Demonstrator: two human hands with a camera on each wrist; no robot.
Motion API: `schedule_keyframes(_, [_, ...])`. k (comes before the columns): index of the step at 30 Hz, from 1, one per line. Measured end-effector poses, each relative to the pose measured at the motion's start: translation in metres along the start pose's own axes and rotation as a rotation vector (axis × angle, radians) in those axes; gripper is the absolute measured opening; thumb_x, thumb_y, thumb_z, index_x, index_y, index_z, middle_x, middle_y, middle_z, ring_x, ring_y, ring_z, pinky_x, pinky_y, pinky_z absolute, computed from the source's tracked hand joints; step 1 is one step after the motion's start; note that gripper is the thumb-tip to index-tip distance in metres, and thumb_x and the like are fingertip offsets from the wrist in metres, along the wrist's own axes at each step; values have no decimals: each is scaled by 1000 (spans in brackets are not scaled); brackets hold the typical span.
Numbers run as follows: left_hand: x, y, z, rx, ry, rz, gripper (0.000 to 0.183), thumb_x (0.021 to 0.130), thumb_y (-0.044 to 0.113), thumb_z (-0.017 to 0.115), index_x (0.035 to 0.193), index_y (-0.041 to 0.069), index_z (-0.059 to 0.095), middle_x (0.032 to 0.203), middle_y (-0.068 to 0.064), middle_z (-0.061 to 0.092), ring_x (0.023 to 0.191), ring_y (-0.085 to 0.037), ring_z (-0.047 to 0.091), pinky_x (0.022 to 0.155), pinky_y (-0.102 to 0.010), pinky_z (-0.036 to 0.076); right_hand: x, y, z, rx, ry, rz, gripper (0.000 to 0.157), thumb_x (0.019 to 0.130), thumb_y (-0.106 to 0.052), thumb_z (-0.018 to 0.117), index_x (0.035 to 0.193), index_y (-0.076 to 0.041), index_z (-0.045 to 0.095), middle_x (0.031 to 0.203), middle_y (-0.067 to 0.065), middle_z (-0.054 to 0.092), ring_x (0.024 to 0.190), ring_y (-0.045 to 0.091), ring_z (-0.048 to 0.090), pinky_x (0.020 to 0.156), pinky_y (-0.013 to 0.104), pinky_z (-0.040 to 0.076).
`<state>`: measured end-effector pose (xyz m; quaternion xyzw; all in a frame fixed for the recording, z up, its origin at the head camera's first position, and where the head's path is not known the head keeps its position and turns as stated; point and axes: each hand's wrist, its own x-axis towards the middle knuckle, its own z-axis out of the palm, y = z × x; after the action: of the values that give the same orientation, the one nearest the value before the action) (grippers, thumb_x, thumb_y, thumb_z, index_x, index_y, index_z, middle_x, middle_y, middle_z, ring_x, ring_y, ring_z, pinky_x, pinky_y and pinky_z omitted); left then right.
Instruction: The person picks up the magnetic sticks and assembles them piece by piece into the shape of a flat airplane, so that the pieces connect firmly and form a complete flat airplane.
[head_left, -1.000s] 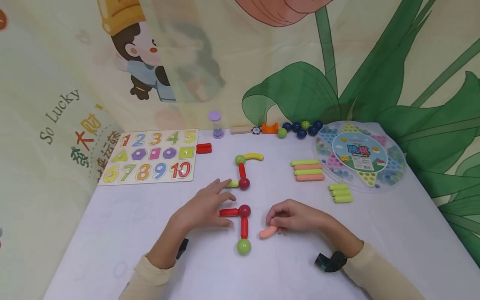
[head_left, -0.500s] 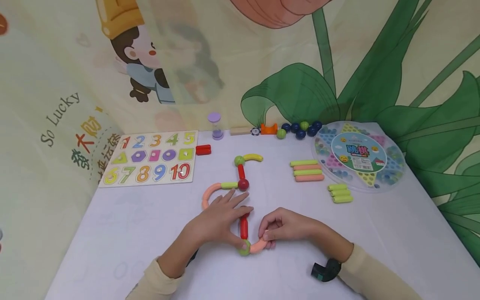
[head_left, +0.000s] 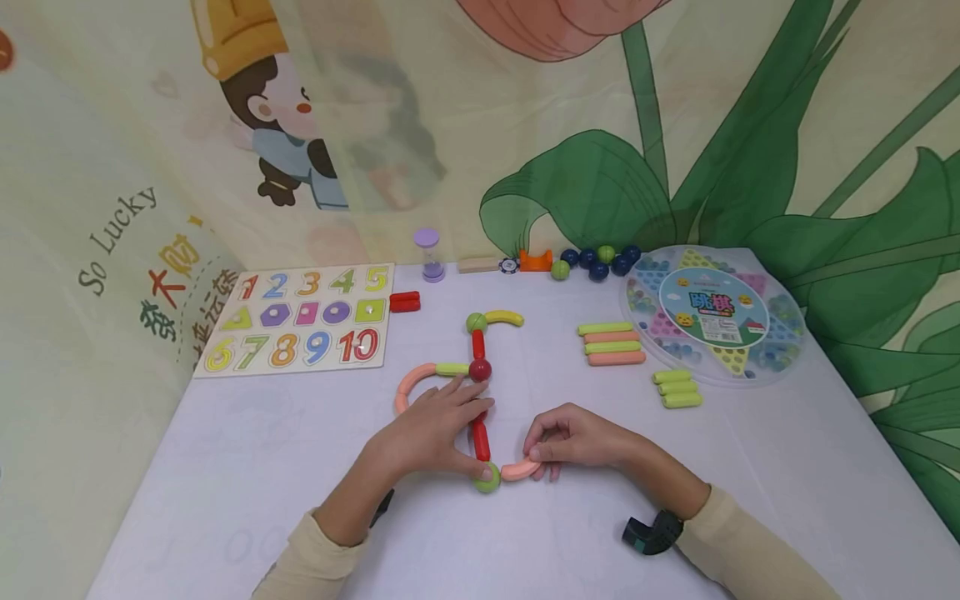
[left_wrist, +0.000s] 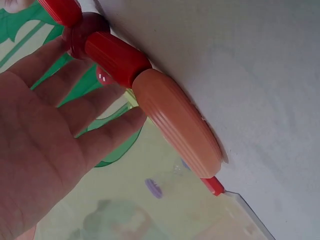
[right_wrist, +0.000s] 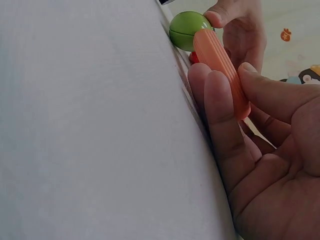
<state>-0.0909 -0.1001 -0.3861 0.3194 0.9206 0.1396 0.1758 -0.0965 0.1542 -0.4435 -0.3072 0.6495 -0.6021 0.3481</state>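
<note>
One rod-and-ball chain (head_left: 481, 439) on a white table (head_left: 555, 542): touch noted at left, grip noted at right.
From the left, a number board (head_left: 325, 285) is seen, followed by the chain's orange arc (head_left: 412, 382). The left hand (head_left: 427, 429) is spread over the chain, fingers extended and nothing grasped, its thumb laid on the near green ball (head_left: 489, 482). Just right of that ball, the curved orange piece (head_left: 517, 472) is pinched between thumb and fingers of the right hand (head_left: 581, 437); whether piece and ball are touching cannot be told. Farther right, four straight rods (head_left: 611, 347) are laid near a round game board (head_left: 712, 304).
</note>
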Motion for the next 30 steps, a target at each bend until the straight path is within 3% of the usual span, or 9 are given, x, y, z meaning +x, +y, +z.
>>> schedule_keyframes(9, [-2,1,-5,-87,-83,-6,89,64,60,70,138,22,39,142,7,31,131,-16,24,101,-40,28,1,-2,8,-58,24,37,10,86,-11,62,93,-4,64,76,11,66,64,32,62,55,41,51])
schedule_keyframes(14, [-2,0,-4,-147,-117,16,89,64,59,71,138,21,38,144,7,28,131,-12,24,100,-37,30,1,-2,11,-127,8,47,11,84,-18,65,91,-10,64,69,9,64,52,26,58,47,35,50])
schedule_keyframes(18, [-2,0,-2,-184,-140,26,88,65,57,71,138,22,38,145,9,26,131,-10,23,99,-36,31,0,-4,12,-290,-8,13,15,79,-26,70,90,-18,65,67,-1,58,49,14,49,44,25,43])
schedule_keyframes(25, [-4,1,-1,-202,-150,56,86,66,53,73,138,22,38,145,8,26,131,-10,22,99,-36,32,1,-12,24,-645,-45,-62,18,75,-36,72,91,-32,65,85,-14,52,65,2,47,54,17,41])
schedule_keyframes(30, [-4,1,-5,-192,-97,67,80,69,52,71,136,22,41,144,7,28,131,-10,23,97,-36,35,2,-15,28,-698,-37,-75,18,74,-38,72,90,-31,66,85,-16,52,71,1,48,58,16,43])
